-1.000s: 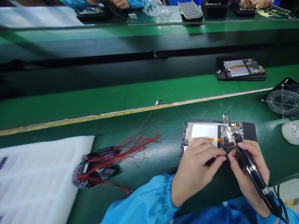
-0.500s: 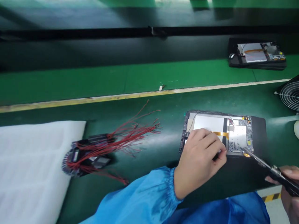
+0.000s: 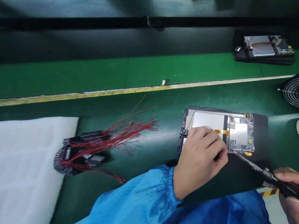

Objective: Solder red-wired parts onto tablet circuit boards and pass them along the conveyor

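Observation:
An opened tablet [image 3: 207,119] lies on the bench with its circuit board [image 3: 240,133], an orange flat cable and thin wires showing. My left hand [image 3: 202,160] rests over its lower middle, thumb and forefinger pinched at the board's lower left corner; what they hold is too small to make out. In my right hand [image 3: 288,183], at the right edge, is a soldering iron [image 3: 254,167]. Its tip meets the board's lower edge, close to the left fingertips. Left of the tablet, a bundle of red wires [image 3: 112,138] with small black parts lies partly on a white foam sheet [image 3: 30,155].
On the raised green shelf [image 3: 93,73] at the back sits another opened tablet [image 3: 263,46]. A round fan grille [image 3: 291,93] stands at the right edge. A small white scrap [image 3: 163,82] lies by the shelf's yellowish edge strip.
The iron's tip has moved left and down from the board's lower right area to its lower left edge, near my left fingers. My left hand stays pinched in place. The view has shifted slightly.

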Available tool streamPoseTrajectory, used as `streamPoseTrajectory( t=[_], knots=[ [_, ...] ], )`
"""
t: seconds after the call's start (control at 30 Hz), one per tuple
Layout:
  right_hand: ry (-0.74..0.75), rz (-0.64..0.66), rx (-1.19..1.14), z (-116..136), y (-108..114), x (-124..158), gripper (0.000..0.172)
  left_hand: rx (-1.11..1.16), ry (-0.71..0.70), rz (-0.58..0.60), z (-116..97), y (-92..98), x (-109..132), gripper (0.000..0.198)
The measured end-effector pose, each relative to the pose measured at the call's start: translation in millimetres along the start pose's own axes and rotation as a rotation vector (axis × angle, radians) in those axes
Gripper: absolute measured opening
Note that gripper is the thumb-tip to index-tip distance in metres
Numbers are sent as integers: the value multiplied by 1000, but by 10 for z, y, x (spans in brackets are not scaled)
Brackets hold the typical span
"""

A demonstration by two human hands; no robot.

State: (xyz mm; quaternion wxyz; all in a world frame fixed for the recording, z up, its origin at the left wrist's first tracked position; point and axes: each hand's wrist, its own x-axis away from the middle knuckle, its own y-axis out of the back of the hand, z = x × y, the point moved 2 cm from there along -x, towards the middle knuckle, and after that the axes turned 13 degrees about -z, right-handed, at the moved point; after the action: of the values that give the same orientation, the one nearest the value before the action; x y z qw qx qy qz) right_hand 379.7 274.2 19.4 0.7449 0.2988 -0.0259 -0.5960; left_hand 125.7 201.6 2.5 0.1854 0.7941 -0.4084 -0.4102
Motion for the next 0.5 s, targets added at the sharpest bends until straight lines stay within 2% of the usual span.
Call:
streamPoseTrajectory(
  t=[0.1,0.5],
  knots=[
    [107,99,7,-30,5,-23,19,-16,7,13,-4,6,-3,18],
    [150,130,0,1,-34,-80,17,-13,14,13,-9,12,4,20]
  ],
)
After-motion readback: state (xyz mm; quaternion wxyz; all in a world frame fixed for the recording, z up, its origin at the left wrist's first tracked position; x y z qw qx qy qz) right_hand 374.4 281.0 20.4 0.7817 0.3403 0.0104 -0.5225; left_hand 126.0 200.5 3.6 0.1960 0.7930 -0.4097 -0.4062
